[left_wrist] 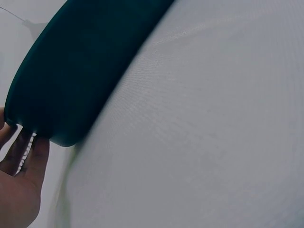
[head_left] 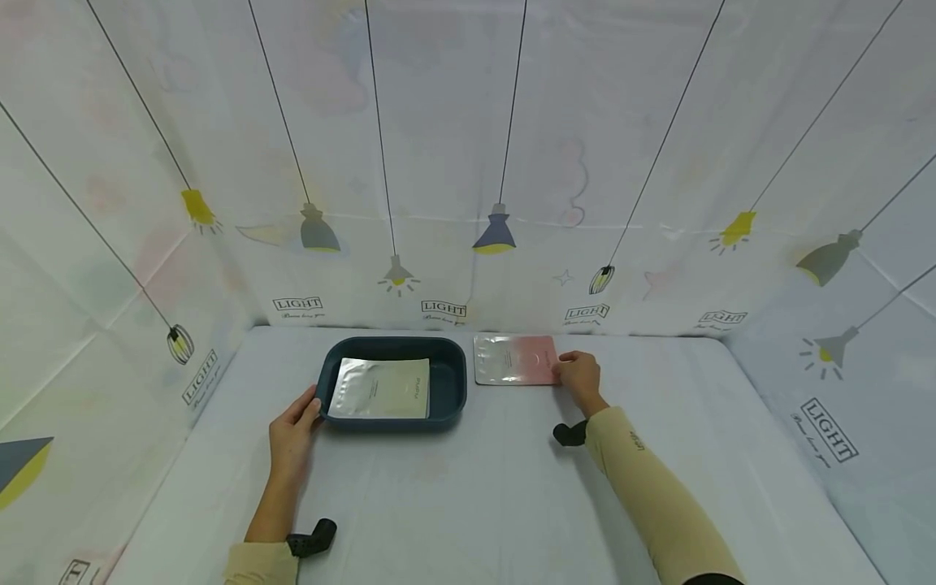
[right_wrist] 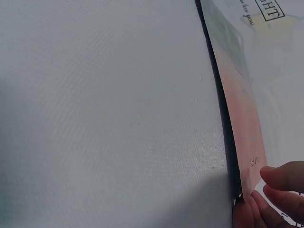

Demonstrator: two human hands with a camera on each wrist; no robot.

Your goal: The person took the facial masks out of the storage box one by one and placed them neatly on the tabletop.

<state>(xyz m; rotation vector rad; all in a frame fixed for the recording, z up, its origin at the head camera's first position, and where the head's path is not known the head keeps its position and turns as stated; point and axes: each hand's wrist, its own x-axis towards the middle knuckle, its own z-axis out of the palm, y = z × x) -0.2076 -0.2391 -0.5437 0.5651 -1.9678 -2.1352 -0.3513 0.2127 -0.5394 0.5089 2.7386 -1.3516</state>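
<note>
A dark teal tray [head_left: 448,382] stands on the table, with a silver and pale green sachet [head_left: 380,388] lying inside it. At its left end my left hand [head_left: 292,431] grips the rim; in the left wrist view the fingers [left_wrist: 35,161] press against the tray's end wall [left_wrist: 71,80]. To the right of the tray is a flat silver and pink sachet [head_left: 515,360]. My right hand [head_left: 580,380] pinches that sachet's right end. The right wrist view shows the thumb [right_wrist: 285,176] on top of the pink end [right_wrist: 244,128] and other fingers below it.
The white-covered table [head_left: 468,504] meets a pale backdrop [head_left: 439,146] printed with hanging lamps, just behind the tray and the pink sachet. Side walls of the same cloth stand at left and right. Each wrist carries a black device [head_left: 313,538].
</note>
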